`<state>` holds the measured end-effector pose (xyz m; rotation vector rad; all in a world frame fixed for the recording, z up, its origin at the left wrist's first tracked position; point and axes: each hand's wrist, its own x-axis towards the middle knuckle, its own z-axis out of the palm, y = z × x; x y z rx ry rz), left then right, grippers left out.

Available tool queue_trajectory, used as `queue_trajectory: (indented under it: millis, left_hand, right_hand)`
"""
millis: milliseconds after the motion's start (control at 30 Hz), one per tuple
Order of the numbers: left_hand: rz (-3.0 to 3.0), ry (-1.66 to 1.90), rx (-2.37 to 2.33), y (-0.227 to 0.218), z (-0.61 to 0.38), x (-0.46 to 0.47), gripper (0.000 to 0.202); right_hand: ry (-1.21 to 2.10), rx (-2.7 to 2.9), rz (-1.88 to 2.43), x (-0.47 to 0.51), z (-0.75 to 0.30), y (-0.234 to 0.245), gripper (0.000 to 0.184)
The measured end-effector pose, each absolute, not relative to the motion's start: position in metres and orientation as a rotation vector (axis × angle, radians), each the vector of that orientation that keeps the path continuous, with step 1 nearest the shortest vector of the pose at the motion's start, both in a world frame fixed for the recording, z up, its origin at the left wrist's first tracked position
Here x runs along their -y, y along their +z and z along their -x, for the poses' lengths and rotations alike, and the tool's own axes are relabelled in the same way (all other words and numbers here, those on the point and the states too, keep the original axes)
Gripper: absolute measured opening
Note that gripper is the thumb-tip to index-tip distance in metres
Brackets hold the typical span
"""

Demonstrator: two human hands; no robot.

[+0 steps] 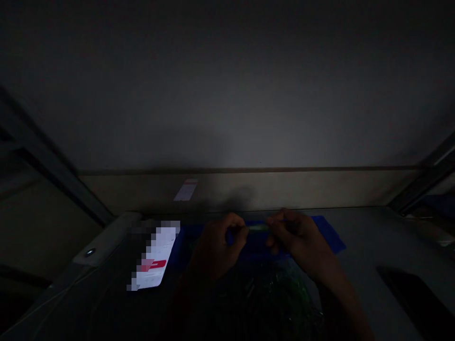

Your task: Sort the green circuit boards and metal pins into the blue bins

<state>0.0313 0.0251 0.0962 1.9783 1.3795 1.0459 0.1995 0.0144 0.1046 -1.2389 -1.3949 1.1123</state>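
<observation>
The scene is very dark. My left hand [222, 241] is closed, with thumb and index finger pinched together. Facing it, my right hand [296, 237] is closed too, its fingertips bunched. A thin, pale green strip [259, 228] spans the gap between the two sets of fingertips; its exact kind cannot be made out. Both hands are above a blue plastic tray [330, 234], whose contents are mostly hidden in shadow. Closer to me lies a crinkled clear plastic bag [284, 296] with something greenish in it, partly between my forearms.
A lit phone [161, 258] lies left of the tray. Beyond it is a pale, long block [103, 241] with a round metal spot. On the right rests a dark flat object [419, 296]. A wall [263, 109] rises behind the table, with metal posts at both sides.
</observation>
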Motion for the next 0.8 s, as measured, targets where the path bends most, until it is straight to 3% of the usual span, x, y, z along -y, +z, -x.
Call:
queue_trajectory:
  millis: [267,567,800]
  left_hand:
    - [-1.493,1.128,-1.16,0.087,-0.032,-0.034,0.038]
    - [-1.498,1.168,-1.254,0.088,-0.024,-0.035,0.021]
    - [-1.461,1.254,-1.323,0.089,-0.024,-0.036,0.017]
  right_hand:
    - [0.924,1.364,1.125,-0.016,-0.189,0.101,0.031]
    - [0.716,1.523,1.117,-0.015,-0.175,0.09,0.018]
    - [0.813,1.507,1.057,-0.018,-0.171,0.085,0.017]
